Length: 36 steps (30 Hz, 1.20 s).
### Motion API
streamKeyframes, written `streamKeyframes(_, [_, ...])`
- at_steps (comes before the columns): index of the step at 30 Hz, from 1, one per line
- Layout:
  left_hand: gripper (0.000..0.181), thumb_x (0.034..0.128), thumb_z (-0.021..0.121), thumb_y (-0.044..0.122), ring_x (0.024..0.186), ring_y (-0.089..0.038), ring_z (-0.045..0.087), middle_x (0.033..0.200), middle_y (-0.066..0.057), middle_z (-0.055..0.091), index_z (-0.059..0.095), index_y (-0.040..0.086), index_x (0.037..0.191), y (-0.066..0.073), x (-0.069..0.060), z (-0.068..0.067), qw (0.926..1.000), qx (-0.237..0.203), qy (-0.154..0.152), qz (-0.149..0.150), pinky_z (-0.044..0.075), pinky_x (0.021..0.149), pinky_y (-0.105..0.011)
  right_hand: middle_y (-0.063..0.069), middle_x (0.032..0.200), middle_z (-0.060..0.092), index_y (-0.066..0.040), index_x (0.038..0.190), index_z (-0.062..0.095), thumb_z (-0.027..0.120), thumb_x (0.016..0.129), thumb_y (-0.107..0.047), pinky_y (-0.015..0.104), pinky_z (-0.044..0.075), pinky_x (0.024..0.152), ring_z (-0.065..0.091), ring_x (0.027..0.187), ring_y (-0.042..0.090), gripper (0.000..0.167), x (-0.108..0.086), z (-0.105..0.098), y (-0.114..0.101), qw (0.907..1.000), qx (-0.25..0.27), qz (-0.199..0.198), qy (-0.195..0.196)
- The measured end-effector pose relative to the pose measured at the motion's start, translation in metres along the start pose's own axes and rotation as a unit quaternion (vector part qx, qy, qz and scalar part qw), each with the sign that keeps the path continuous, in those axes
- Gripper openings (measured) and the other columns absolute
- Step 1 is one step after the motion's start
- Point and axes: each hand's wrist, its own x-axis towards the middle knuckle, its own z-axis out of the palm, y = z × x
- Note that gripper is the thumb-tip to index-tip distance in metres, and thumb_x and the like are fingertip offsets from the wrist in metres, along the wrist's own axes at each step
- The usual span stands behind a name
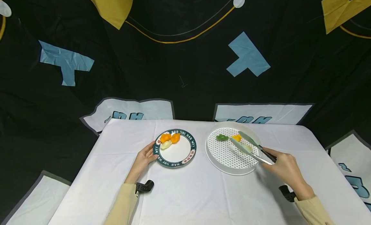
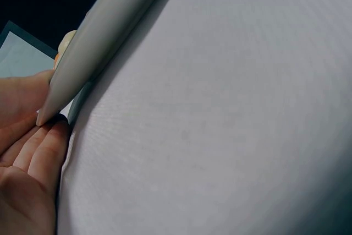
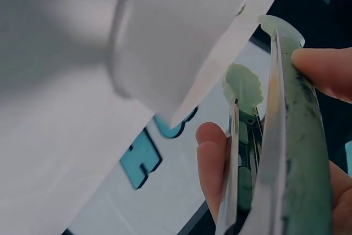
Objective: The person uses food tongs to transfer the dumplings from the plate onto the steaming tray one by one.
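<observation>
My left hand (image 1: 144, 156) grips the left rim of a round plate (image 1: 174, 164) with a dark green, lettered border. In the left wrist view the plate (image 2: 99, 42) is seen edge-on, thumb (image 2: 22, 97) on one side and fingers on the other. Two orange pieces (image 1: 175, 138) and a pale piece (image 1: 166, 144) lie on it. My right hand (image 1: 285, 165) holds metal tongs (image 1: 259, 158) with green tips, spread apart over a white perforated tray (image 1: 223, 157). A yellow-orange piece (image 1: 236, 137), a green piece (image 1: 222, 138) and a pale piece (image 1: 248, 148) are on the tray.
A white cloth (image 1: 185, 199) covers the table under the plate and tray. Behind its far edge hangs a black backdrop (image 1: 159, 73) with blue and yellow shapes. The tray's raised rim (image 1: 208, 154) stands to the right of the plate.
</observation>
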Motion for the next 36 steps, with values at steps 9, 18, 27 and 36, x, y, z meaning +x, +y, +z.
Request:
streamKeyframes(9, [0.068,0.0890,0.058,-0.007,0.137,-0.031,0.032,0.151,-0.024,0.026,0.025,-0.003,0.149,0.002,-0.003,0.001,0.9998,-0.012,-0.008,0.013,0.036,0.106,-0.023,0.023,0.101,0.068,0.000,0.115,0.069,0.074,0.065,-0.008,0.028,0.042,0.052,0.049,0.064,0.020,0.051,0.012,0.013,-0.027,0.9990,0.030,-0.006,-0.034])
streamKeyframes(18, [0.069,0.0884,0.058,-0.007,0.137,-0.030,0.031,0.152,-0.023,0.025,0.025,-0.003,0.149,0.001,0.000,0.001,1.0000,-0.003,-0.001,0.004,0.037,0.104,-0.020,0.016,0.103,0.070,-0.003,0.117,0.069,0.073,0.064,-0.009,0.024,0.041,0.049,0.051,0.065,0.018,0.054,0.024,0.031,-0.053,0.9962,0.057,-0.039,-0.054])
streamKeyframes(27, [0.069,0.0887,0.058,-0.006,0.136,-0.028,0.033,0.152,-0.021,0.027,0.025,-0.001,0.149,-0.002,0.000,0.000,1.0000,0.002,-0.004,0.002,0.039,0.103,-0.019,0.011,0.102,0.071,-0.005,0.115,0.070,0.073,0.063,-0.011,0.029,0.050,0.060,0.057,0.069,0.016,0.052,0.038,0.050,-0.089,0.9915,0.065,-0.093,-0.065])
streamKeyframes(36, [0.069,0.0885,0.058,-0.006,0.137,-0.028,0.032,0.152,-0.021,0.027,0.026,-0.002,0.149,-0.001,0.001,0.001,1.0000,0.001,-0.002,0.002,0.037,0.104,-0.020,0.006,0.099,0.072,-0.007,0.114,0.071,0.073,0.062,-0.010,0.020,0.046,0.053,0.055,0.064,0.012,0.053,0.045,0.073,-0.125,0.9812,0.082,-0.154,-0.082])
